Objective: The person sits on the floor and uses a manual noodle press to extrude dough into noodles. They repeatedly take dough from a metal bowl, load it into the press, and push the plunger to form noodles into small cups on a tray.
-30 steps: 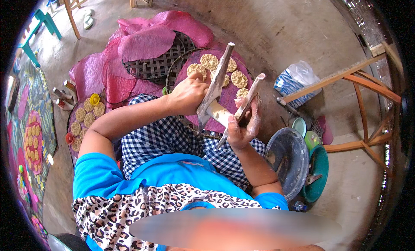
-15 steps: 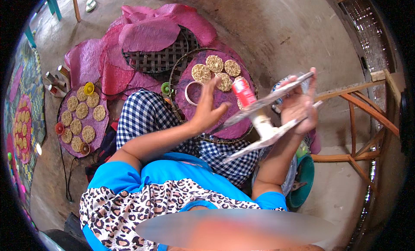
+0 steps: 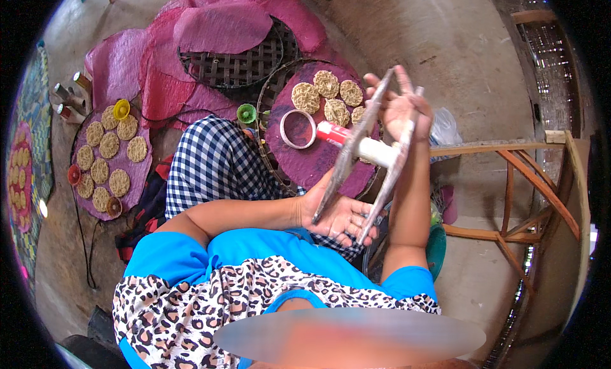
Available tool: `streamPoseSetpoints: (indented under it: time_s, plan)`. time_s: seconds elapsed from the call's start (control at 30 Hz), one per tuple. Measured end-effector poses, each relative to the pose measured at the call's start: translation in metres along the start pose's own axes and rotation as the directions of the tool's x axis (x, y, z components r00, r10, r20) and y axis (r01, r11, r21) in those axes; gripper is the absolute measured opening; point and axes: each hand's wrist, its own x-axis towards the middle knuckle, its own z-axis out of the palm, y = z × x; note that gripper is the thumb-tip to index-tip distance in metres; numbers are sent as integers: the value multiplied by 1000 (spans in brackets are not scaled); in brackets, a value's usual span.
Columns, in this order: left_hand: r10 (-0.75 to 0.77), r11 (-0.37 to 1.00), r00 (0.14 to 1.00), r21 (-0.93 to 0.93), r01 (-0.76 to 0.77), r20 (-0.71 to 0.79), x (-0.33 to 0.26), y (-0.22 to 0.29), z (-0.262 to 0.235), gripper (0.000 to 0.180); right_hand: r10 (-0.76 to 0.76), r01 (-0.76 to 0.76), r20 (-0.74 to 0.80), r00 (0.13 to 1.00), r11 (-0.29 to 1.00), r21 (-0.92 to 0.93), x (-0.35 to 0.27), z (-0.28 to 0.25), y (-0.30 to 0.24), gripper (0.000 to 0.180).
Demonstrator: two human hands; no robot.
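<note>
My right hand [image 3: 401, 105] is raised over my lap and grips the top ends of a two-bar press tool [image 3: 375, 151]. The tool has two long grey flat bars joined by a white roller with a red end. My left hand [image 3: 340, 216] lies palm up with fingers apart under the bars' lower ends, which rest against it. Beyond the tool a round purple mat [image 3: 305, 168] carries several round tan cakes [image 3: 326, 84] and a white ring [image 3: 298, 128].
A second purple mat [image 3: 140, 172] with several cakes lies at my left, with small cups and bottles [image 3: 70, 98] near it. A woven bamboo tray [image 3: 235, 67] lies ahead under pink sheets. A wooden chair frame [image 3: 509, 178] stands at my right, with a teal basin [image 3: 436, 251] beside my right elbow.
The tool has swung from lying across to standing nearly upright, with my right hand now at its top. My left hand dropped from in front of the mat to under the bars' lower ends.
</note>
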Motion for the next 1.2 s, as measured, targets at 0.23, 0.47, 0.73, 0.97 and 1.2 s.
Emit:
streamPoseSetpoints:
  time_s: [0.23, 0.47, 0.73, 0.97, 1.2]
  plan:
    - [210, 971, 977, -128, -203, 41, -12, 16, -21, 81, 342, -440, -410, 846, 882, -171, 61, -50, 40, 61]
    - [242, 953, 956, -225, -203, 165, -7, 32, -23, 79, 466, -649, -553, 691, 737, -190, 96, -55, 37, 56]
    - [273, 947, 959, -197, -253, 81, -13, 22, -11, 71, 357, -632, -638, 682, 727, -267, 94, -44, 55, 87]
    - [306, 946, 950, -134, -296, 57, -25, 25, -13, 90, 368, -603, -565, 738, 735, -310, 106, -37, 66, 93]
    - [287, 955, 955, -51, -291, -66, -30, 56, -23, 97, 270, -531, -568, 777, 766, -363, 131, -58, 55, 91]
